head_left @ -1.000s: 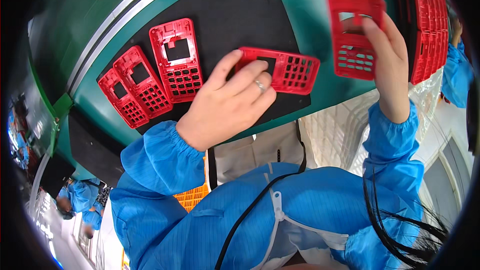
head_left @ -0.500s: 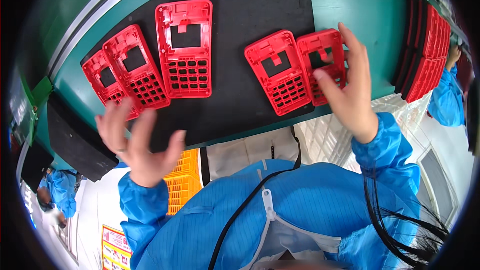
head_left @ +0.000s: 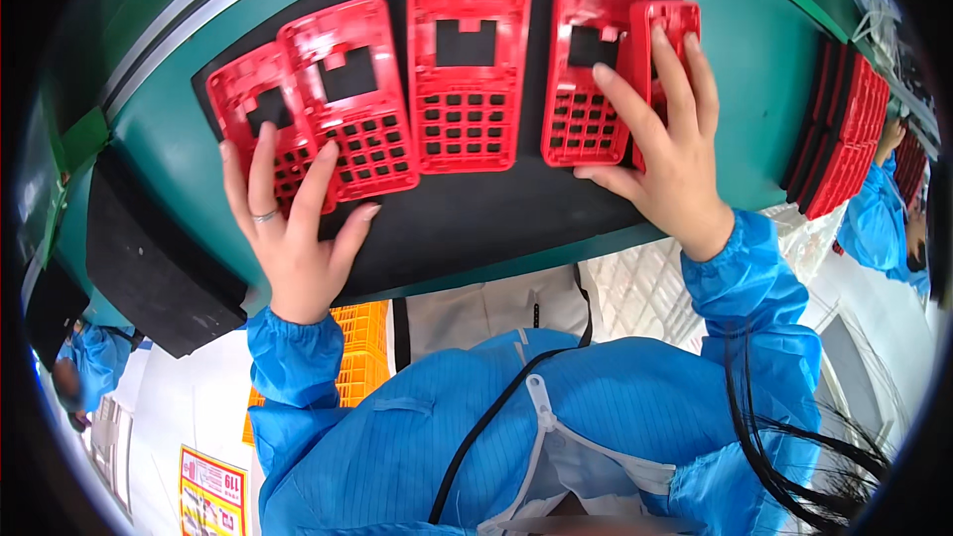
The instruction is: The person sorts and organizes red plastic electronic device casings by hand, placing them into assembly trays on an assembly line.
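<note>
Several red plastic keypad covers lie in a row on a black mat [head_left: 476, 208] on the green table. My left hand [head_left: 293, 228] rests flat, fingers spread, on the lower edge of the two overlapping left covers [head_left: 338, 109]. A single cover [head_left: 469, 69] lies in the middle. My right hand [head_left: 670, 154] lies with fingers spread over the two overlapping right covers [head_left: 591, 69], its fingertips on the rightmost one [head_left: 670, 20]. Neither hand grips anything.
A stack of red covers [head_left: 844, 134] stands on edge at the table's right end. Another person in a blue coat [head_left: 888, 223] is at the far right. An orange crate [head_left: 362, 352] sits below the table edge, and a black foam block [head_left: 149, 268] sits at the left.
My left hand came up from below the table edge onto the left covers. My right hand pushed the right covers closer to the middle one.
</note>
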Demonstrator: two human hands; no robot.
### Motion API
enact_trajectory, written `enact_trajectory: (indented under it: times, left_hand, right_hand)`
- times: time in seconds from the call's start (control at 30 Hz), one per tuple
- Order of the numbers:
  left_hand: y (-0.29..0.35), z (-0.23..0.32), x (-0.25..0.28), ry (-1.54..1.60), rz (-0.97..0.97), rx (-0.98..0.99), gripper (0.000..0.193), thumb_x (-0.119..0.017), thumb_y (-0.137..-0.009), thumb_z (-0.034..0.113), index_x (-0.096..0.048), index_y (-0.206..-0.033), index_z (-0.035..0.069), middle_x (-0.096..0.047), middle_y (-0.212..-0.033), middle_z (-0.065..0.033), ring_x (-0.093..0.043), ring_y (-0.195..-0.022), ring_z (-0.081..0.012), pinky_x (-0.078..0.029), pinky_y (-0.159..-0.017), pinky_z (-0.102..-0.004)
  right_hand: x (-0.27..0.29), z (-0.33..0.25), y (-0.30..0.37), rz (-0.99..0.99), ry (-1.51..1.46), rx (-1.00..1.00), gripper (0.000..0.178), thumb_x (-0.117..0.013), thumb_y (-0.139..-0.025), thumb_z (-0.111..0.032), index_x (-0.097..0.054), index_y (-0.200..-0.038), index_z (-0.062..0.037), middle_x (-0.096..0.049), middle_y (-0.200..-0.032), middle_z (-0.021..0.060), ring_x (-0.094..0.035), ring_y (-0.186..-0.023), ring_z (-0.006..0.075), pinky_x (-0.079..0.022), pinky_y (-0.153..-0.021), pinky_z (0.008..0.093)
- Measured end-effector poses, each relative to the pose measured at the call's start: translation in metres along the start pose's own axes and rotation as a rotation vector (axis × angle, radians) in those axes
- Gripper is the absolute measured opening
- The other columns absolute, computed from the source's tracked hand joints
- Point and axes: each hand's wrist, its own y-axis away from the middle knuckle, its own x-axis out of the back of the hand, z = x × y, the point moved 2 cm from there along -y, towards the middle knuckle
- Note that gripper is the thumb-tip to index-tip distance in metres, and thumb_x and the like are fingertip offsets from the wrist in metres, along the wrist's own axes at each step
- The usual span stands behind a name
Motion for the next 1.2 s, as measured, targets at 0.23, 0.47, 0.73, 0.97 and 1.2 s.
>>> enact_trajectory:
  times: [0.23, 0.47, 0.73, 0.97, 1.2]
  left_hand:
    - [-0.008, 0.007, -0.003, -0.002, -0.027, -0.023, 0.059, -0.081, -0.066, 0.029, -0.059, -0.121, 0.024, -0.037, -0.141, -0.0118, -0.024, -0.132, -0.0452, -0.034, -0.104, -0.0478]
    - [-0.011, 0.011, -0.005, 0.038, 0.036, -0.022, 0.051, -0.078, -0.067, 0.025, -0.063, -0.116, 0.023, -0.043, -0.136, -0.0121, -0.029, -0.13, -0.0428, -0.033, -0.104, -0.0477]
    - [-0.011, 0.028, 0.001, -0.062, 0.024, -0.044, 0.05, -0.072, -0.077, 0.026, -0.058, -0.124, 0.015, -0.041, -0.14, -0.0118, -0.025, -0.133, -0.042, -0.03, -0.104, -0.0502]
    - [-0.023, 0.044, -0.002, -0.108, -0.043, -0.116, 0.054, -0.069, -0.081, 0.032, -0.051, -0.132, 0.023, -0.027, -0.148, -0.0128, -0.024, -0.135, -0.0393, -0.027, -0.105, -0.0524]
    - [-0.013, 0.049, -0.01, -0.183, 0.015, -0.096, 0.049, -0.061, -0.087, 0.033, -0.049, -0.134, 0.024, -0.028, -0.148, -0.0118, -0.027, -0.135, -0.0351, -0.024, -0.106, -0.0531]
  right_hand:
    - [-0.002, -0.031, -0.043, -0.019, 0.074, 0.158, 0.089, -0.08, -0.051, -0.047, -0.05, -0.13, -0.019, -0.037, -0.143, 0.0103, -0.028, -0.132, 0.0369, -0.027, -0.106, 0.0515]
    - [0.009, 0.0, 0.009, 0.155, -0.011, -0.089, 0.09, -0.084, -0.055, -0.04, -0.047, -0.131, -0.0124, -0.031, -0.141, 0.0203, -0.036, -0.124, 0.0408, -0.034, -0.102, 0.047]
    - [0.007, -0.009, 0.011, 0.12, -0.112, -0.299, 0.097, -0.084, -0.055, -0.041, -0.041, -0.137, -0.0141, -0.025, -0.143, 0.0243, -0.028, -0.129, 0.0462, -0.03, -0.104, 0.0524]
    - [0.013, 0.027, -0.011, 0.026, -0.032, 0.107, 0.071, -0.074, -0.063, -0.051, -0.052, -0.127, -0.032, -0.03, -0.145, 0.0128, -0.032, -0.13, 0.0382, -0.027, -0.103, 0.0598]
    - [0.011, 0.018, -0.013, 0.07, -0.001, 0.134, 0.069, -0.073, -0.065, -0.052, -0.052, -0.127, -0.0305, -0.034, -0.144, 0.011, -0.036, -0.128, 0.0346, -0.027, -0.103, 0.0586]
